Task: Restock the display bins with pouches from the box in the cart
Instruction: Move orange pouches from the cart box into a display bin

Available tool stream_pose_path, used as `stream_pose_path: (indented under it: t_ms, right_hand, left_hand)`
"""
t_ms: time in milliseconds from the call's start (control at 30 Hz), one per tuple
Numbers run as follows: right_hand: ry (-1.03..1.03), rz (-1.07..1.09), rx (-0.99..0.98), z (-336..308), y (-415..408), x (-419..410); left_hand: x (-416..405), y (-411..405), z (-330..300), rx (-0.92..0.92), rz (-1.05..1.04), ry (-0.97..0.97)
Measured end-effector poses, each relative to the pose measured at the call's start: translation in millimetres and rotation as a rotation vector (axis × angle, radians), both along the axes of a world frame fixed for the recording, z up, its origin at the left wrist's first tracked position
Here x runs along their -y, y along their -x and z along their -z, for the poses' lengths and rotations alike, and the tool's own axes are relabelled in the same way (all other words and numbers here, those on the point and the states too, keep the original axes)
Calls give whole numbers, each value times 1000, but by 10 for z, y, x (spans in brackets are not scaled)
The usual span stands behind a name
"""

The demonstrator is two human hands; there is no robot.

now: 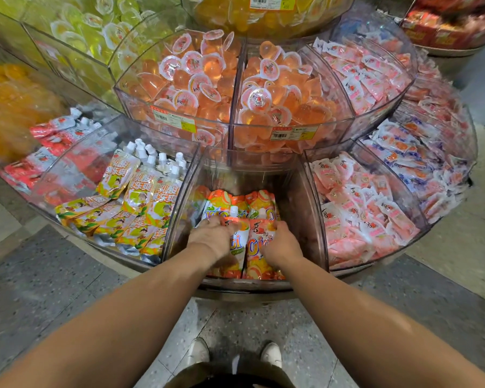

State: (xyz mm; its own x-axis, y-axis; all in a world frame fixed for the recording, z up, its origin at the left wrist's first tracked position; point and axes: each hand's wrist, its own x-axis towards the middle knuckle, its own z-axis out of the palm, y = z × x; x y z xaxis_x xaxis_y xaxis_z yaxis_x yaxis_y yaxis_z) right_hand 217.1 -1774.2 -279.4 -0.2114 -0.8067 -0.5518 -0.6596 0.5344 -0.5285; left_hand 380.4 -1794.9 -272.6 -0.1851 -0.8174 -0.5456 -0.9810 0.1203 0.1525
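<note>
Orange pouches (pixel 259 247) lie in front middle bin (pixel 314 219), second row standing behind them. My left hand (pixel 216 239) rests on left pouch, fingers curled over its top edge. My right hand (pixel 280 245) grips right pouch the same way. Yellow pouches (pixel 135 208) fill bin just left; pink packets (pixel 364 208) fill bin right. Jelly cups (pixel 207 79) on tier above. My white shoes (pixel 270 354) on speckled floor below.

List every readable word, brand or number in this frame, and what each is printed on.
"Cici": orange pouches in the centre bin, under both hands.
"乳酸": yellow pouches in the bin to the left; the remaining characters are blurred.
Price labels on the jelly-cup bins: barcodes and digits too small to read.
Pink sachets: logo illegible.
</note>
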Motion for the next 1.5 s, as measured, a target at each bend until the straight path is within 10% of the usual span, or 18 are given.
stream_pose_path:
  t_ms: [633, 933, 1500]
  right_hand:
    - [633, 60, -88, -973, 614, -579]
    - [335, 292, -530, -926, 3034, -2556]
    - [150, 1128, -516, -619, 6230, -6202]
  left_hand:
    - [-19, 822, -816, -136, 138, 357]
    - [-1656, 3453, -1079, -289, 552, 384]
    - [-4846, 7817, -662, -376, 1308, 175]
